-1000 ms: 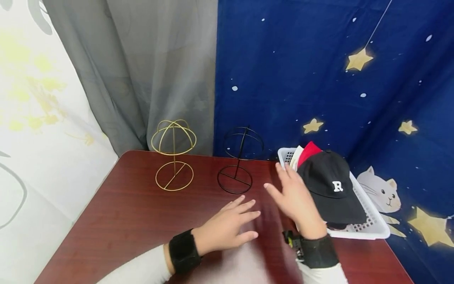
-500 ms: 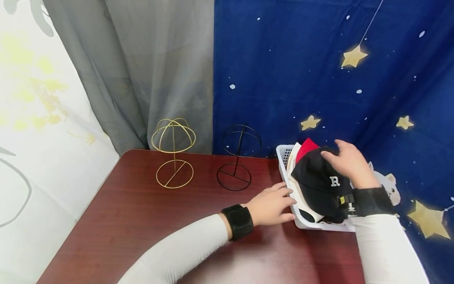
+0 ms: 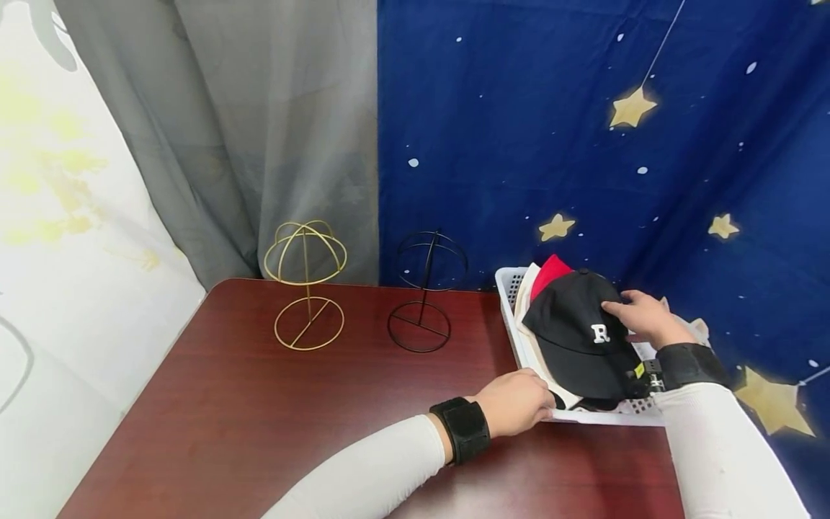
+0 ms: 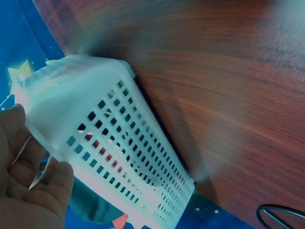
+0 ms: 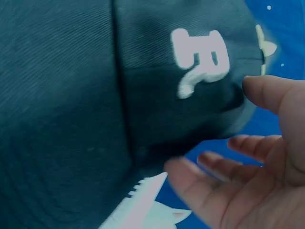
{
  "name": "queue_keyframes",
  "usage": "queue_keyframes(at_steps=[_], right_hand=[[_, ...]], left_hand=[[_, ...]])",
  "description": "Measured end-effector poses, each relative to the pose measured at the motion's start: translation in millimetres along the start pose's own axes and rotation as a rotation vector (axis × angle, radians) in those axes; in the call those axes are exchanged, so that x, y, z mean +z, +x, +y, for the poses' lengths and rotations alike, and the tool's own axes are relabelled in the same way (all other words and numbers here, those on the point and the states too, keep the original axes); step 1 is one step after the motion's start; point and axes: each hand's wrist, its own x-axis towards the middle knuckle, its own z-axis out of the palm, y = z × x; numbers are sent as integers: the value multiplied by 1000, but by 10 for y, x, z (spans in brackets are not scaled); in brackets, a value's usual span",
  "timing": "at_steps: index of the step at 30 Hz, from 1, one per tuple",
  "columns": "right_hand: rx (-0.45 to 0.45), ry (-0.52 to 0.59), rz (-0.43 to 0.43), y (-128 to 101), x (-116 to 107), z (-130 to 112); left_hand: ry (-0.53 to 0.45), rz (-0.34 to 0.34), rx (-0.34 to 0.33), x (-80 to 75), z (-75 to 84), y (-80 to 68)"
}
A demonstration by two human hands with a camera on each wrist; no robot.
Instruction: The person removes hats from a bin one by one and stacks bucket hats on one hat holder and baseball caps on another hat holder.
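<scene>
A black cap with a white letter R [image 3: 577,310] lies on top of other caps in a white plastic basket [image 3: 609,418] at the table's right side. My left hand [image 3: 519,402] grips the basket's near left corner; in the left wrist view its fingers [image 4: 59,179] curl at the rim. Beside the cap's right edge is my right hand [image 3: 651,318]. Its thumb [image 5: 259,90] meets the crown, while the other fingers, partly blurred, spread loosely below the cap's edge without a visible hold. Under the black cap show a red cap [image 3: 551,274] and a cream-white one [image 3: 527,288].
Two wire hat stands are upright near the back edge, a gold one [image 3: 308,277] at left and a black one [image 3: 424,295] in the middle. Behind the reddish-brown table [image 3: 292,418] hang a grey curtain [image 3: 311,108] and a blue star-patterned curtain [image 3: 506,144].
Both hands have moved right to the basket. The left hand has taken hold of its near corner. The right hand has crossed over the black cap and come down at its right edge.
</scene>
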Motion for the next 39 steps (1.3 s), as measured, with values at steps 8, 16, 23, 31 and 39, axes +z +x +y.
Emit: queue_keyframes(at_steps=[8, 16, 23, 31, 39], right_hand=[[-54, 52, 19, 29, 101, 86], [-151, -13, 138, -65, 144, 50], [-219, -114, 367, -186, 129, -98], [-253, -62, 496, -458, 177, -628], [-423, 83, 585, -863, 678, -1134]], left_hand=[[-66, 10, -76, -27, 24, 19], [-110, 11, -104, -47, 43, 2], [-55, 18, -54, -13, 18, 15], [-396, 133, -168, -229, -203, -352], [-1336, 450, -648, -575, -544, -1128]])
